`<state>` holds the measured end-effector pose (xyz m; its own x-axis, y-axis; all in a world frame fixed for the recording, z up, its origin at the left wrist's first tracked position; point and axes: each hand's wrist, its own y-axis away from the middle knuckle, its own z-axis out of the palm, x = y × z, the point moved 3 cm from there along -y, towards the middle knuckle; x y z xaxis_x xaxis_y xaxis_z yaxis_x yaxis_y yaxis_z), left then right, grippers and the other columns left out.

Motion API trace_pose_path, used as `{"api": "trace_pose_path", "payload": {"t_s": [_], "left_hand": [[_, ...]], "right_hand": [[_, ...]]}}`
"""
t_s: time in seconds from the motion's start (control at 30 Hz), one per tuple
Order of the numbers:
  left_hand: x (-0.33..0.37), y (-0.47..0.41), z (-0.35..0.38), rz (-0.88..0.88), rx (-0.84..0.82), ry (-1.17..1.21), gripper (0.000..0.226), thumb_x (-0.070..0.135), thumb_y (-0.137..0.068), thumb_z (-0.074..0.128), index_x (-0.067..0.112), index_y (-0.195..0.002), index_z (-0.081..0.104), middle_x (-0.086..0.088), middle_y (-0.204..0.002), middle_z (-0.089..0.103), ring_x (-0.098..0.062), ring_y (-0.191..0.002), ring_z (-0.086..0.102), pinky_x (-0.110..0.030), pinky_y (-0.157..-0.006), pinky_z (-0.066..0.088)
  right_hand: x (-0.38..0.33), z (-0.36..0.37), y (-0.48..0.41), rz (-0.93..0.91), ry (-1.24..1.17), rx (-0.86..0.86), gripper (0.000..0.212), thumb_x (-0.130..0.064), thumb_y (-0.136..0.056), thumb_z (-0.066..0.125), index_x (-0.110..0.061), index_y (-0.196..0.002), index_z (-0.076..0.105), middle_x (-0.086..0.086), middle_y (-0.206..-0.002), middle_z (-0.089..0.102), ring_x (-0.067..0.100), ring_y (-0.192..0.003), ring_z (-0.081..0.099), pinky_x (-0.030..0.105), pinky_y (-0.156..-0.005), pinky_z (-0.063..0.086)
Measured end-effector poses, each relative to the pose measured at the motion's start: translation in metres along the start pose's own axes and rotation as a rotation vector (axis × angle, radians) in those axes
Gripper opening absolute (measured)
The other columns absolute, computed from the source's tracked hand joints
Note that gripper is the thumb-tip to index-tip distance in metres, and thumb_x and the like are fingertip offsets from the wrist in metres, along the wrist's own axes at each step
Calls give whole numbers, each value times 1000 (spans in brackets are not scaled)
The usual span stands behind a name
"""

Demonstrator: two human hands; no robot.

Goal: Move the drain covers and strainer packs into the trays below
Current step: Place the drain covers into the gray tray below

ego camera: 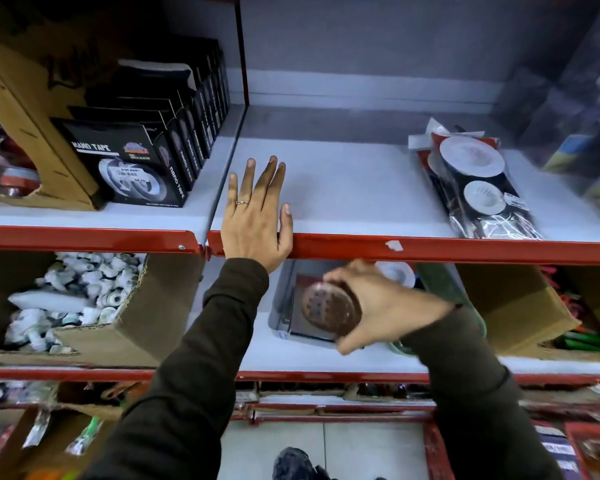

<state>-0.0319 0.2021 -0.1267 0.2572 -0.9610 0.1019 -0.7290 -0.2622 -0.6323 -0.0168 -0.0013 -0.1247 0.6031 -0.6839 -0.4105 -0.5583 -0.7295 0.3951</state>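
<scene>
My right hand [378,306] grips a round brown drain cover [329,311] with small holes, held in front of the lower shelf just above a grey tray [283,299]. The tray holds a dark flat item, partly hidden behind the cover. My left hand [255,216] lies flat and empty on the upper white shelf [354,192], fingers spread, thumb over the red shelf edge. Several strainer packs [478,178], clear bags with white round strainers on black cards, lie on the upper shelf at the right. A white round piece [397,273] shows behind my right hand.
Black nano tape boxes [142,147] stand on the upper shelf at the left, beside a brown cardboard stand. On the lower shelf, a cardboard box of white fittings [73,299] sits left and another cardboard box [520,306] right. Red shelf rails cross the view.
</scene>
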Motion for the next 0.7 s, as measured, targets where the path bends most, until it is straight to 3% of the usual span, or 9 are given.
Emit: {"api": "trace_pose_path", "payload": {"t_s": [0.1, 0.2, 0.37, 0.5, 0.6, 0.67, 0.7], "left_hand": [[-1, -1, 1, 12, 16, -8, 62, 32, -95, 31, 13, -153, 32, -3, -162, 31, -28, -153, 20, -50, -125, 15], [-2, -2, 2, 30, 32, -14, 62, 33, -95, 32, 13, -153, 34, -3, -161, 33, -29, -152, 22, -52, -125, 15], [-2, -2, 4, 43, 42, -26, 62, 33, -94, 34, 13, -152, 36, -4, -160, 35, -30, -152, 24, -53, -124, 17], [-1, -3, 3, 46, 25, -30, 61, 32, -93, 35, 13, -151, 38, -4, -158, 38, -29, -151, 25, -52, -124, 16], [-3, -2, 3, 36, -7, -27, 61, 31, -93, 36, 13, -151, 38, -3, -158, 39, -28, -151, 25, -52, -124, 15], [1, -2, 0, 38, -23, -25, 59, 31, -93, 35, 14, -149, 41, -2, -157, 41, -27, -151, 26, -52, -124, 15], [2, -2, -1, 38, -31, -18, 58, 31, -94, 35, 15, -149, 41, -2, -156, 41, -26, -151, 27, -52, -124, 16]], "right_hand": [[27, 51, -51, 130, 12, -116, 88, -44, -57, 86, -20, -134, 50, 5, -126, 46, 25, -122, 46, 43, -106, 45], [52, 82, -108, 227, 13, -49, 79, -40, -62, 85, -12, -129, 53, 11, -132, 55, 30, -122, 53, 40, -105, 47], [66, 116, -155, 282, 90, 12, 86, -30, -74, 79, -11, -144, 34, 15, -148, 36, 34, -137, 39, 41, -114, 39], [74, 140, -165, 297, 91, 35, 87, -32, -75, 80, -12, -146, 33, 15, -153, 35, 34, -138, 40, 46, -111, 42], [77, 140, -155, 235, 58, 187, 79, -42, -80, 72, -19, -147, 37, 5, -162, 23, 28, -145, 33, 43, -111, 42], [77, 126, -135, 183, -24, 335, 56, -52, -83, 65, -29, -132, 52, -2, -147, 49, 21, -129, 53, 37, -98, 52], [73, 118, -121, 143, -52, 413, 43, -56, -84, 61, -33, -119, 58, -4, -128, 63, 18, -113, 64, 34, -88, 56]]}}
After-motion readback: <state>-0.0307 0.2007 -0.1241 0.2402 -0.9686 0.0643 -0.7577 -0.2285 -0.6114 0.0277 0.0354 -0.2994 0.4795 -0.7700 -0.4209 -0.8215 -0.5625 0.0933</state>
